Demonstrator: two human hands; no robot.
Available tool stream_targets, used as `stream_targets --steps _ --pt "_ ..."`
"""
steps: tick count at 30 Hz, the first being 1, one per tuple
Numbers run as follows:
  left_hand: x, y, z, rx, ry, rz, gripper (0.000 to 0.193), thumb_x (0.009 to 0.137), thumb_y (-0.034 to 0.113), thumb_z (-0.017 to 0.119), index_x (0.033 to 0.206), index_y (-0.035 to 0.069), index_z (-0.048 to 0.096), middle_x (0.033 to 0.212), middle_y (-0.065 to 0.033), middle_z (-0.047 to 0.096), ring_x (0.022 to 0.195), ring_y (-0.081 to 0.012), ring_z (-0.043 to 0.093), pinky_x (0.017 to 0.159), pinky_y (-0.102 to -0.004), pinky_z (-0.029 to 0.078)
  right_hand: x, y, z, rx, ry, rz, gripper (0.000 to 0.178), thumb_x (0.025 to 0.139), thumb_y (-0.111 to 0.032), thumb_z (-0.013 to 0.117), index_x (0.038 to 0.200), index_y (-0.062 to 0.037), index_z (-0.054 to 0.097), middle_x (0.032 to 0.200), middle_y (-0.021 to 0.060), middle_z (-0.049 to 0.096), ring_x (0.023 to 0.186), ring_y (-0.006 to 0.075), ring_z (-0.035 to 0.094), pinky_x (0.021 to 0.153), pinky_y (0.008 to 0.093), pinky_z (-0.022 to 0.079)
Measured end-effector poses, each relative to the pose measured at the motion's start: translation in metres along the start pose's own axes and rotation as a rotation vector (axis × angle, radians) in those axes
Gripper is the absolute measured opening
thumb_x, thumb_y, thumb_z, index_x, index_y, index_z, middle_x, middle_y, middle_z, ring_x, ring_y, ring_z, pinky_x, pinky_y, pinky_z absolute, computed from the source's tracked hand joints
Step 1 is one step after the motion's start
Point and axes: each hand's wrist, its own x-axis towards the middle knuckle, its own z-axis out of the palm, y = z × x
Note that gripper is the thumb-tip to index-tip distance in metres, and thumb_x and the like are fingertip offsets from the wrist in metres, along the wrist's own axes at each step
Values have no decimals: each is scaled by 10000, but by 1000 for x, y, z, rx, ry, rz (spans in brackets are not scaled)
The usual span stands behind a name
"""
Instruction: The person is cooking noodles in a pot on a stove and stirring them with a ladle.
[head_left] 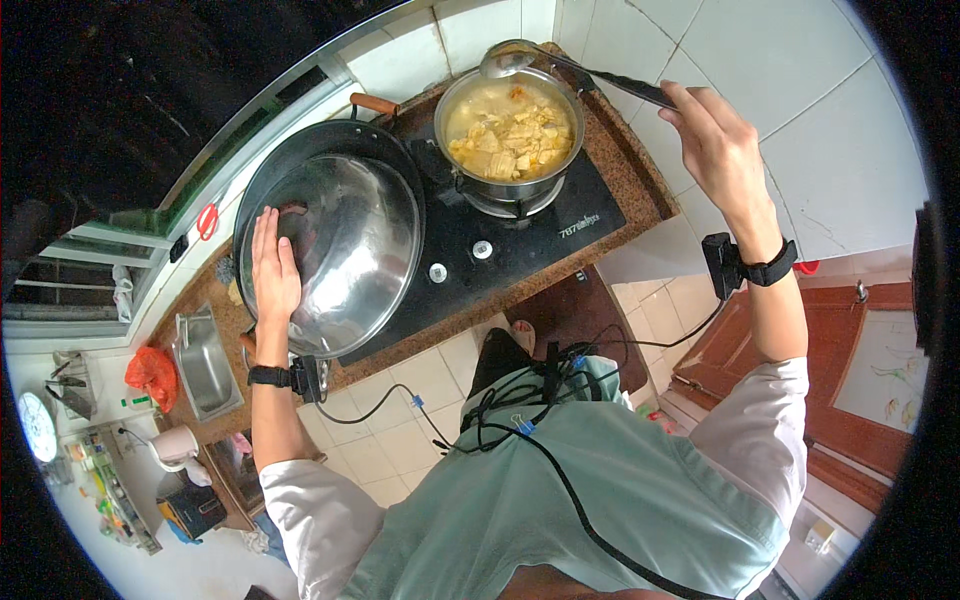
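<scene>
Ladle point(508, 62), filled pot point(512, 191), steel lid point(360, 270).
Right hand point(718, 145) grasping ladle; left hand point(275, 275) unclenched, flat over lid; black cooktop point(545, 215) bearing white lettering point(592, 226).

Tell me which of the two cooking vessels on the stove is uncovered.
The silver pot on the right, its yellowish food in view; the black wok on the left has a domed lid over it.

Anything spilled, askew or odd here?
Only the black cables at the person's waist: bunched in a loose tangle, which looks untidy. No spill shows around the pot, and the ladle in the right hand looks intact.
</scene>
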Motion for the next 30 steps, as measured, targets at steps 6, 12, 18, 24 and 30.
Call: stream_targets --steps 6,12,18,24,30 --pt "0 1 -1 -1 2 -4 464 1050 181 370 1479 21 440 1565 -153 399 1478 -324 317 1219 -406 245 2 -1 -5 -26 1 13 268 878 -99 710 1140 -66 664 840 106 607 715 301 627 631 404 514" --pt "0 0 1 -21 27 0 450 1052 172 365 1462 13 461 1549 -171 421 1470 -322 337 1215 -399 242 2 0 -5 -43 -3 13 265 879 -109 712 1139 -77 668 847 102 612 718 300 632 632 405 522" --pt "0 -3 1 -19 13 -1 461 1050 181 375 1478 24 445 1562 -154 405 1476 -322 323 1218 -399 246 3 2 -2 -39 19 9 266 876 -95 713 1136 -69 666 841 107 607 717 305 627 631 407 518" --pt "1 -1 0 -22 23 -6 459 1049 183 378 1471 19 451 1561 -156 405 1474 -326 326 1217 -400 249 5 5 3 -26 17 -1 262 874 -80 713 1130 -58 667 821 114 595 706 310 616 626 411 504" --pt "0 -1 0 -28 21 -4 454 1044 180 372 1465 38 465 1552 -167 414 1469 -332 335 1213 -407 256 10 4 6 -15 23 23 255 876 -79 713 1127 -59 672 819 111 601 705 309 617 625 412 503"
